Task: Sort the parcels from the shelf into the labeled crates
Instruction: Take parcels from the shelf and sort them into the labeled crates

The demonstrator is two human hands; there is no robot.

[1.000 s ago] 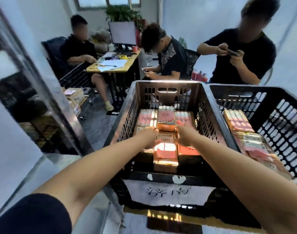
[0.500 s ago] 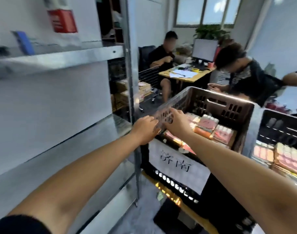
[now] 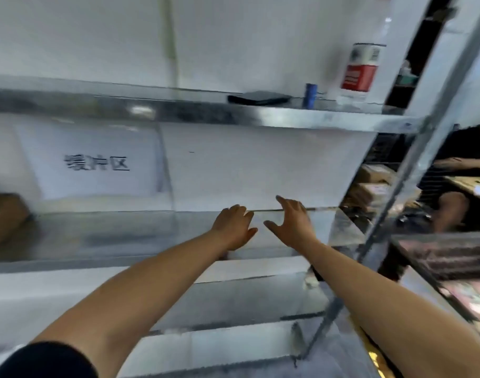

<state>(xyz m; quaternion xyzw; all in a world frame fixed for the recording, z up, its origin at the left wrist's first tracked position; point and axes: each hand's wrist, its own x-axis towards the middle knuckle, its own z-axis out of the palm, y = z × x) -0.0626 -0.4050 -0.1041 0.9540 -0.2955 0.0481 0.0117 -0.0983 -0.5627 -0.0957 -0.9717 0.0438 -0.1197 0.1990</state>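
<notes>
Both my arms reach out over the metal shelf (image 3: 124, 236). My left hand (image 3: 233, 227) hovers above the middle shelf board with loosely bent fingers and holds nothing. My right hand (image 3: 290, 225) is beside it, fingers spread and empty. A brown parcel (image 3: 4, 216) sits at the far left of that shelf, well away from both hands. A dark crate (image 3: 446, 257) with parcels inside shows at the right edge. The view is blurred.
A white sign (image 3: 96, 163) with dark characters hangs on the shelf's back wall. The upper shelf carries a dark flat object (image 3: 258, 98), a small blue item (image 3: 311, 95) and a red-labelled bottle (image 3: 361, 69). A seated person (image 3: 462, 170) is behind the shelf post (image 3: 413, 170).
My view has swung left from the crate to the shelf. Both hands left the crate's parcels and now reach empty over the middle shelf.
</notes>
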